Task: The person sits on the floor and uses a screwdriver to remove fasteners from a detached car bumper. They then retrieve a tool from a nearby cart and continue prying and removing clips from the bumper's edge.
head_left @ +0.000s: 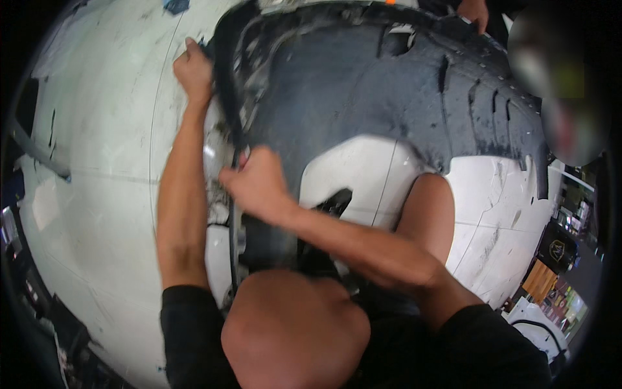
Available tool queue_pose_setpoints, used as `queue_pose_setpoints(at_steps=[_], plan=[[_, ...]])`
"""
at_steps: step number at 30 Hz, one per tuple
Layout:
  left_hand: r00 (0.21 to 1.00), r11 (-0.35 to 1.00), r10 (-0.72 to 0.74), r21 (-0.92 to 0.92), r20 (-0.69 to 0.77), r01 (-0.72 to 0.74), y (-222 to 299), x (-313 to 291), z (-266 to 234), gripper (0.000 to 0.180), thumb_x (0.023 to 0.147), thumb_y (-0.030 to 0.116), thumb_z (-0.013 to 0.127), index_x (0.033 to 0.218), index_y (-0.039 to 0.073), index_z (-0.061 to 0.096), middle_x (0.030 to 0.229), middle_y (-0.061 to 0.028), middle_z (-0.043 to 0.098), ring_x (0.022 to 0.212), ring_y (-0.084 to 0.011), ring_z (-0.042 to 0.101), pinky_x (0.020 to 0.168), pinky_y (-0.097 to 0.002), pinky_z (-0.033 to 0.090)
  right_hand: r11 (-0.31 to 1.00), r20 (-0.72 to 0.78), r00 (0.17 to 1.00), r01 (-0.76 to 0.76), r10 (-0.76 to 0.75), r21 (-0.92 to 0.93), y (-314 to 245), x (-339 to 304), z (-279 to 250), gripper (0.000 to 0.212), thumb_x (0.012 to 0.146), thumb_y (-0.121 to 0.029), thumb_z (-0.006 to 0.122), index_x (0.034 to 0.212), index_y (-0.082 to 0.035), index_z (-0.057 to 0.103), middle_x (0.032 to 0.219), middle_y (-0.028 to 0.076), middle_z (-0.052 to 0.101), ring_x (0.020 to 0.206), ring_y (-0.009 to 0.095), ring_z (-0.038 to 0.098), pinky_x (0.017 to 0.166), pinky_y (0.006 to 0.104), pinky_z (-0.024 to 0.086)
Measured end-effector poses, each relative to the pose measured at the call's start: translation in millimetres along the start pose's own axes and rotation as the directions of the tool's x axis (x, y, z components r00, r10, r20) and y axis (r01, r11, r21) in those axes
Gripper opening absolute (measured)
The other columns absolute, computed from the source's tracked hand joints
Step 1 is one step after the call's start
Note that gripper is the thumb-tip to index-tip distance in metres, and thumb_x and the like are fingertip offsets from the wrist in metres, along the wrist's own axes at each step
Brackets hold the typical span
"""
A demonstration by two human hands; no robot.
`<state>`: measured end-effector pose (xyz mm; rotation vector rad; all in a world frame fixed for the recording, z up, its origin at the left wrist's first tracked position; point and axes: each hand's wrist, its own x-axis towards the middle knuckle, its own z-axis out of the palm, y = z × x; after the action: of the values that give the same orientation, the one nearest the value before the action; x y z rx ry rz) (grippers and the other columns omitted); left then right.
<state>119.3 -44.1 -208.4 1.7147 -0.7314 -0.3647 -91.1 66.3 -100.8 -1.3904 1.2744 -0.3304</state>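
A large dark plastic car panel, curved like a bumper with its underside liner, spreads in front of me. My left hand is closed at its far left edge; a small dark bluish bit shows by the fingertips, its kind unclear. Lower along the same side, my right hand is closed at the panel's rim. Something small and reddish shows at its fingers, mostly hidden and blurred. The panel has slots and an opening on its right part.
Another person's hand is at the panel's far right edge. Pale tiled floor lies around, with a blue scrap at the far left. My bare knees are close below the panel. A brown box and other items stand at the right.
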Motion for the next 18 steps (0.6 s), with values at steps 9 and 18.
queue_pose_setpoints(at_steps=[9,18], plan=[[0.898,0.941,0.335,-0.043,0.286,-0.337,66.1,-6.1,0.1,0.043,0.105,0.031,0.057,0.090,-0.006,0.073,0.072,-0.0065,0.068,0.068,-0.0101,0.055,0.066,-0.0304,0.047,0.990,-0.009,1.000,-0.001,0.003,0.143,-24.3,20.3,-2.5,0.032,0.075,-0.014,0.073,0.059,0.001,0.050,0.054,0.014,0.053,0.053,0.015,0.050,0.052,0.0391,0.044],[0.985,0.985,0.068,0.144,0.156,-0.090,49.0,-3.4,-4.8,0.061,0.109,0.043,0.050,0.076,-0.005,0.063,0.063,-0.0178,0.060,0.058,-0.0289,0.050,0.061,-0.0433,0.039,0.983,0.091,0.990,-0.123,0.111,0.138,-13.8,2.1,-7.7,0.033,0.074,-0.015,0.074,0.059,0.000,0.050,0.054,0.009,0.051,0.055,0.012,0.048,0.052,0.0384,0.044]])
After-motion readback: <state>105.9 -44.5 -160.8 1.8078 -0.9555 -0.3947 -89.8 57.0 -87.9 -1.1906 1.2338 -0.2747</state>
